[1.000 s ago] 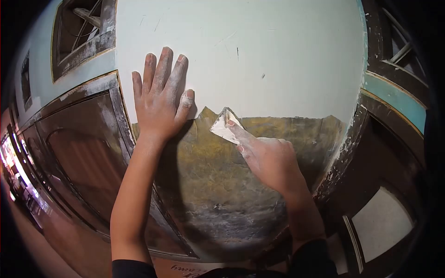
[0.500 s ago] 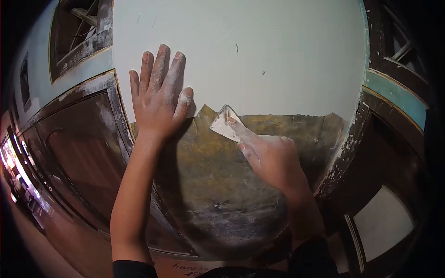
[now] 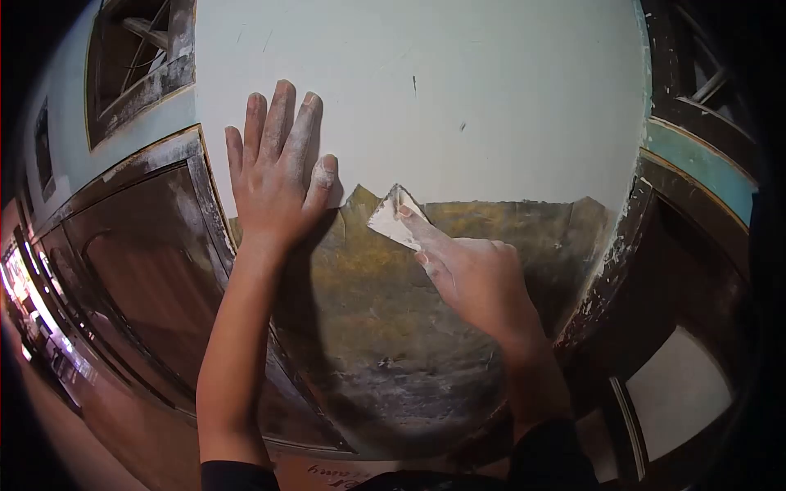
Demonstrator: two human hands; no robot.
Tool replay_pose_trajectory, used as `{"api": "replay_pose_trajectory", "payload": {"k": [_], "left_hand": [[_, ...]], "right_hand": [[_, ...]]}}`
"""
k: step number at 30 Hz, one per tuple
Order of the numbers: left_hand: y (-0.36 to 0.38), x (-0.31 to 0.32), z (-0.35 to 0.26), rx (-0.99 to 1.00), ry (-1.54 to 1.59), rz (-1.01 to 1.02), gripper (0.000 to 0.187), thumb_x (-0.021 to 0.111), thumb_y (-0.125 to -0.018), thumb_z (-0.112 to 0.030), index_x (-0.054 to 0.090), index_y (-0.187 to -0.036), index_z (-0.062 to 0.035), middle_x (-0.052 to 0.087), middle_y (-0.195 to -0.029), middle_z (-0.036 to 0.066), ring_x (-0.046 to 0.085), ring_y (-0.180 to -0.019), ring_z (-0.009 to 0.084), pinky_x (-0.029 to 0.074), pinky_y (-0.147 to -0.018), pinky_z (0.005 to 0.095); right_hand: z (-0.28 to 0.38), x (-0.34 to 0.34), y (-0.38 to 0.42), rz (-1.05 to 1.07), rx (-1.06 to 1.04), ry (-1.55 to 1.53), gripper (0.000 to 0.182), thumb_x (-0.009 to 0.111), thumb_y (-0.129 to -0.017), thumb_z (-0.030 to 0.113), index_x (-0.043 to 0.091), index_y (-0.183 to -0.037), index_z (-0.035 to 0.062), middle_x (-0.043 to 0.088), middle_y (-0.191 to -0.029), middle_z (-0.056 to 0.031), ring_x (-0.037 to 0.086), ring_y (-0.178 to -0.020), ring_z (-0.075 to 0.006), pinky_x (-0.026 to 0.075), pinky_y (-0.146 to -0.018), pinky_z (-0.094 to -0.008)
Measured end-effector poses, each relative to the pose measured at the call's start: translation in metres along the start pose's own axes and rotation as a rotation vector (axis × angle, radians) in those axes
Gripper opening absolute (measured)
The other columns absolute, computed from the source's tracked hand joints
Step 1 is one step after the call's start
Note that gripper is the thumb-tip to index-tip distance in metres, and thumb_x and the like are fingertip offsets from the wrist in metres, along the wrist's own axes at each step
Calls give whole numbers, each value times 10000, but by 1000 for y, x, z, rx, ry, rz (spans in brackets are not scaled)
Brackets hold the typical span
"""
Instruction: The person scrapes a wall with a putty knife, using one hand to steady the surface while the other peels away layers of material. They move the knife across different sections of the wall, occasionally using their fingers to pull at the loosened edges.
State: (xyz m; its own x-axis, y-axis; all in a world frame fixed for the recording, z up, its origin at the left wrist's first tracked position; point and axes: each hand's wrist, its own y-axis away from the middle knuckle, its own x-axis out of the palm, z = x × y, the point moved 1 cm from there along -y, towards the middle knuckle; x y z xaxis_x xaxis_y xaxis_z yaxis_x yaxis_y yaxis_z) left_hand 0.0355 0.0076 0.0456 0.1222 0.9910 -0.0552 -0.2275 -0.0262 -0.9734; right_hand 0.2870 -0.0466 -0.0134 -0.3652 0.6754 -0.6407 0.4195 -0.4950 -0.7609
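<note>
My left hand (image 3: 274,176) lies against the white upper wall (image 3: 491,90) with its fingers stretched out, white dust on the thumb and fingers. In my right hand (image 3: 475,278) is a putty knife (image 3: 391,219), its pale blade smeared white and my index finger pressed along it. The blade rests at the ragged edge where the white surface meets the stained brown-green lower wall (image 3: 393,303). Its handle is hidden inside my hand. Small dark nicks mark the white surface above.
A dark wooden door (image 3: 147,254) with a scuffed frame stands at the left, below a window opening (image 3: 135,49). At the right are another dark frame with peeling paint (image 3: 618,245) and a pale panel (image 3: 679,393).
The view has shifted very slightly. My right hand and the putty knife sit a touch further left; my left hand stays flat on the wall.
</note>
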Motion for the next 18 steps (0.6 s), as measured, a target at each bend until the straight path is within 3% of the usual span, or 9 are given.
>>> {"api": "replay_pose_trajectory", "payload": {"k": [2, 4, 6, 8, 16, 18], "left_hand": [[0, 0, -1, 3, 5, 0, 625, 562, -881, -387, 489, -1481, -231, 331, -1613, 76, 248, -1499, 360, 202, -1151, 661], [0, -1, -1, -2, -38, 34, 620, 438, -972, -524, 465, -1501, -203, 340, -1606, 99, 229, -1505, 374, 159, -1181, 623], [0, -2, -1, -5, -40, 38, 622, 440, -970, -526, 467, -1498, -199, 343, -1604, 100, 232, -1504, 375, 165, -1177, 629], [0, 0, -2, -10, 2, 3, 631, 567, -870, -373, 490, -1479, -226, 335, -1610, 77, 247, -1498, 368, 203, -1151, 665], [0, -1, -2, -4, -11, 4, 641, 573, -865, -384, 489, -1480, -223, 338, -1609, 79, 255, -1495, 371, 207, -1149, 663], [0, -1, 0, 2, -33, 33, 610, 419, -982, -521, 473, -1493, -191, 340, -1605, 98, 227, -1505, 375, 157, -1184, 618]], "right_hand": [[1, 0, 1, -6, -1, -5, 588, 632, -941, 230, 445, -1491, 318, 596, -582, -88, 611, -508, -279, 501, -500, -404], [1, 1, 3, 20, 24, 13, 580, 621, -948, 233, 441, -1492, 323, 598, -588, -87, 614, -516, -281, 503, -506, -404], [1, 0, 0, 2, 3, -2, 579, 618, -951, 234, 437, -1494, 324, 600, -591, -86, 617, -522, -283, 504, -510, -405], [-1, 0, 0, -13, -9, -18, 579, 614, -953, 235, 433, -1496, 326, 602, -594, -85, 619, -529, -285, 506, -514, -405], [-2, 2, 2, 7, 0, -13, 598, 616, -949, 235, 415, -1504, 329, 621, -632, -88, 624, -547, -292, 509, -528, -415], [-4, 6, 9, 17, 20, 10, 602, 628, -938, 241, 426, -1498, 330, 625, -642, -84, 623, -549, -293, 507, -527, -416]]}}
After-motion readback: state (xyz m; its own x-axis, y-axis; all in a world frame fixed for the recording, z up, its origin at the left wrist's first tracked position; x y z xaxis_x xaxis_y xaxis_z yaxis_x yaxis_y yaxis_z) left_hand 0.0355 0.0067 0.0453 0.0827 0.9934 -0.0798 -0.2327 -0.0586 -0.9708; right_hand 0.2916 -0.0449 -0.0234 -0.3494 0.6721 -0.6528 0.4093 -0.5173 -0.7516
